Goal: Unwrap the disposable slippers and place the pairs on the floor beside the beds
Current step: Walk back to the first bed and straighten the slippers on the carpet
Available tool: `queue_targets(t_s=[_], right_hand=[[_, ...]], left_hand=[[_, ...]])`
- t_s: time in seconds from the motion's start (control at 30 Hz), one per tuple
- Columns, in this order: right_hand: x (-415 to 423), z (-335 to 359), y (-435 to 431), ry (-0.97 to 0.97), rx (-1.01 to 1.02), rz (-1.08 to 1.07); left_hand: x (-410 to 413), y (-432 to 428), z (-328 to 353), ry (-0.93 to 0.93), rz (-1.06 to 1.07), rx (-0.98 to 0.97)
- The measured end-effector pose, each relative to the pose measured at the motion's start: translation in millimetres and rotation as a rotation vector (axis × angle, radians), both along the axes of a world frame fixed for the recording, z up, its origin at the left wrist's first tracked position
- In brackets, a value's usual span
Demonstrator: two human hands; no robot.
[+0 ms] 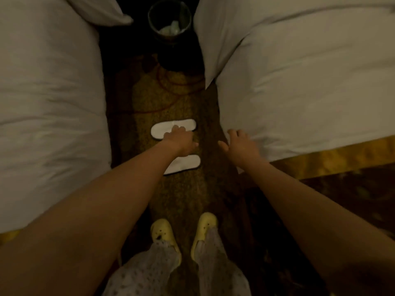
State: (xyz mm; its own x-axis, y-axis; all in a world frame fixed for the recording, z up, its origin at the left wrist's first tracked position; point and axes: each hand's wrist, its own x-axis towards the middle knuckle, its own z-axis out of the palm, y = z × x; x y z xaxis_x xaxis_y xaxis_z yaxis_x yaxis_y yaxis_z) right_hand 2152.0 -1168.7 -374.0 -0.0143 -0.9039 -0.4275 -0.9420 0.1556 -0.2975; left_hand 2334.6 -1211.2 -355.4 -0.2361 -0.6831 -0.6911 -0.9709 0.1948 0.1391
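Slippers lie flat on the patterned carpet (181,189) in the aisle between two beds, both white with dark edging and turned crosswise to the aisle. The far slipper (162,130) shows most of its length, though the left hand (180,142) covers part of its near edge; the near slipper (186,164) is half hidden under the left wrist and forearm, so only its right end and lower edge are visible. The left hand is palm down with fingers loosely together, resting on or just above the far slipper; the dim, blurred picture does not settle whether it touches or grips anything. The right hand (240,146) is empty, fingers spread and slightly curled, hovering just beside the hanging white bedding of the right bed (310,82), with the thumb pointing toward the slippers. The left bed (49,103) fills the left side, its far pillow cut off by the top edge. A gold band (331,157) crosses the right bed's cover and runs out of the picture. At the far end of the aisle stands a dark round waste bin (170,20) holding some pale crumpled material that cannot be identified. At the bottom, the person's yellow clogs (203,229) stand on the carpet below light spotted trousers (149,270), which are cut off by the lower edge.
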Motion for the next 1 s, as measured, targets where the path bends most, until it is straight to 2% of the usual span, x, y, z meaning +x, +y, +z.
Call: queue_targets(t_s=[0.13,0.37,0.5,0.67,0.8,1.0], right_hand=[[-22,89,20,-0.001,-0.029,-0.051],[-66,203,75,0.022,-0.123,-0.186],[-88,252,132,0.062,-0.12,-0.27],[-99,294,230,-0.006,-0.162,-0.557],[-121,324,304,0.003,-0.204,-0.699],[-157,353,433,0.015,-0.204,-0.931]], left_hand=[[-37,13,90,0.079,-0.069,0.0],[-82,39,203,0.082,-0.165,-0.07],[-106,63,245,0.091,-0.282,-0.082],[-144,124,284,0.141,-0.465,-0.098],[-184,181,305,0.163,-0.599,-0.084],[-258,298,338,0.155,-0.919,-0.097]])
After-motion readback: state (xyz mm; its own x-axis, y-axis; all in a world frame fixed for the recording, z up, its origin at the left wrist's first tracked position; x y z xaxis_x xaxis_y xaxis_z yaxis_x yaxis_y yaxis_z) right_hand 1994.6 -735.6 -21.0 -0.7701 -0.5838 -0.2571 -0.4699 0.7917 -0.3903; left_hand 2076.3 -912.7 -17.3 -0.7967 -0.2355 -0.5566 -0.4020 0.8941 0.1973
